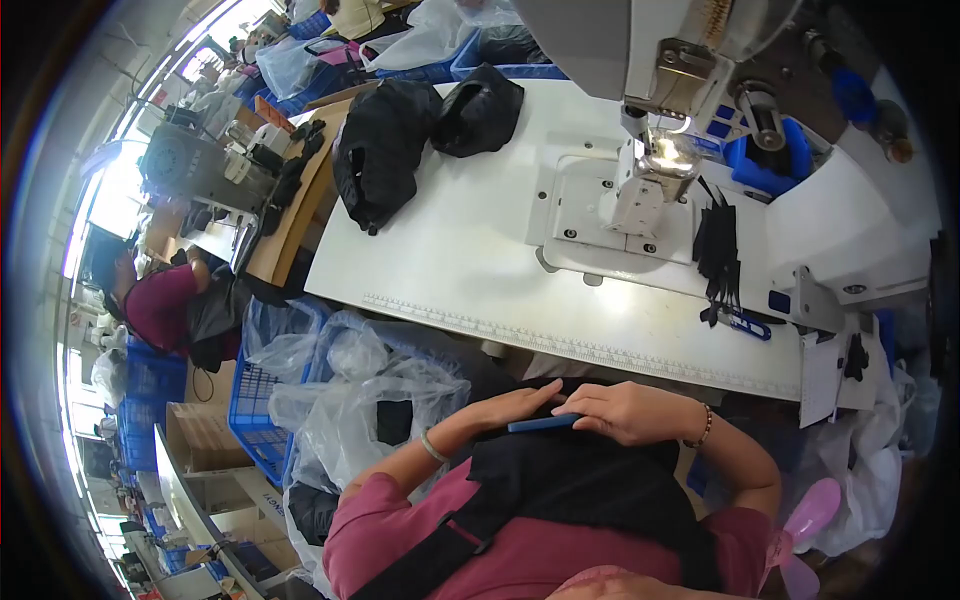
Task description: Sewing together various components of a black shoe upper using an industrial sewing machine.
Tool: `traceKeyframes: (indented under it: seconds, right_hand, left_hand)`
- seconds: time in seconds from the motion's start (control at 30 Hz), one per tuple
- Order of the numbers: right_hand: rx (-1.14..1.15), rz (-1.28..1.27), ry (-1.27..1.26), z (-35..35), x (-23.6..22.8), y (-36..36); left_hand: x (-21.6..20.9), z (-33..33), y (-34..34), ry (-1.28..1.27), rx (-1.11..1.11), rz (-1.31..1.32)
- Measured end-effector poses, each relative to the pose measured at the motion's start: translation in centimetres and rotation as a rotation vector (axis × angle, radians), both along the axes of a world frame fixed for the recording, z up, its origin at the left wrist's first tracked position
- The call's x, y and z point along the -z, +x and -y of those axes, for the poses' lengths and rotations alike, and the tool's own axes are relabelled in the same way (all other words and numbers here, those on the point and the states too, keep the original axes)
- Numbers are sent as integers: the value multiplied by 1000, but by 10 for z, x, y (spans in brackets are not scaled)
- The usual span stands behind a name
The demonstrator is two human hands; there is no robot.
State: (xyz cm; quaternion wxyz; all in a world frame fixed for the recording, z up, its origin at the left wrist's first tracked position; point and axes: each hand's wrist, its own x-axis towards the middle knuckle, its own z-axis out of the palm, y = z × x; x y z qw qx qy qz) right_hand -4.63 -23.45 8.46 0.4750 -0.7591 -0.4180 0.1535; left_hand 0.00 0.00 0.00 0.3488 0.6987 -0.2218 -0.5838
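Head view. Holding a slim blue bar (540, 424) in the right hand (625, 412), fingers and thumb closed narrow about its right end, the free end toward the left hand (515, 407). Left hand flattish, fingers nearly straight and close together, fingertips near the right hand. Cannot tell touch from near miss between left hand and bar. Both hands together in front of the body, just above the black apron (575, 485), with the bar there too, short of the table (440, 265) and apart from it. On the left wrist, 1 pale bangle (433, 447); on the right, 1 beaded bracelet (699, 427).

On the table, toward the back left, 2 black bundles, 1 larger (380, 150) and 1 smaller (478, 112), side by side. Right of these, a sewing machine (575, 45), with black straps (716, 240) hanging together beside its post and blue snips (745, 325) by their lower ends. Along the front edge, a ruler strip (580, 347).

Left of the hands, below table height, clear plastic (350, 385) next to a blue crate (262, 415). Farther left, 1 co-worker (165, 300) in a maroon top, near another machine (185, 160).
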Motion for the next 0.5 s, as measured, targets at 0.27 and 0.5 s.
traceKeyframes:
  seconds: [0.27,0.5]
  right_hand:
    - [184,148,-220,9,-11,-27]
    - [532,57,5,50,-25,-15]
  left_hand:
    - [-39,19,5,-93,82,8]
    - [-134,15,116,-340,-296,447]
